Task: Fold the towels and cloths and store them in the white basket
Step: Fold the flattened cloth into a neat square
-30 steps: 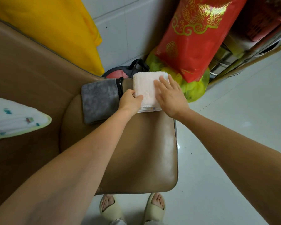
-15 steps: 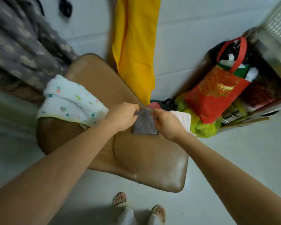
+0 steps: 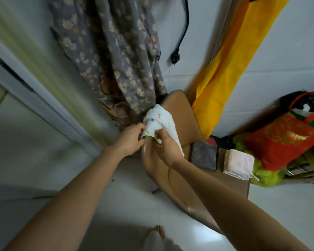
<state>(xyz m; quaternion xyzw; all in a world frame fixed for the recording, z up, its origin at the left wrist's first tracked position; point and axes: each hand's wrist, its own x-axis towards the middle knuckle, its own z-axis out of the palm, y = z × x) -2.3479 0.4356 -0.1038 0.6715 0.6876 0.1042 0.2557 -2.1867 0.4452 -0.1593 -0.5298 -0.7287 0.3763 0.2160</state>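
Here the white dotted cloth (image 3: 159, 120) hangs over the backrest of the brown chair (image 3: 181, 113), and it runs up and away from both hands. The left hand (image 3: 130, 140) and the right hand (image 3: 168, 149) each pinch its lower edge with curled fingers, about equally near. The grey towel (image 3: 204, 156) and the pink towel (image 3: 237, 163) lie folded on the seat to the right, so I think the cloth must come down to that side.

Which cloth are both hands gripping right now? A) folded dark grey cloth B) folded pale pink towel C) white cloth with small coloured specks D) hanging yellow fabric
C: the left hand and right hand both pinch the near edge of the white cloth with small coloured specks on the tan chair's back, while the folded dark grey cloth and folded pale pink towel lie untouched on the seat.
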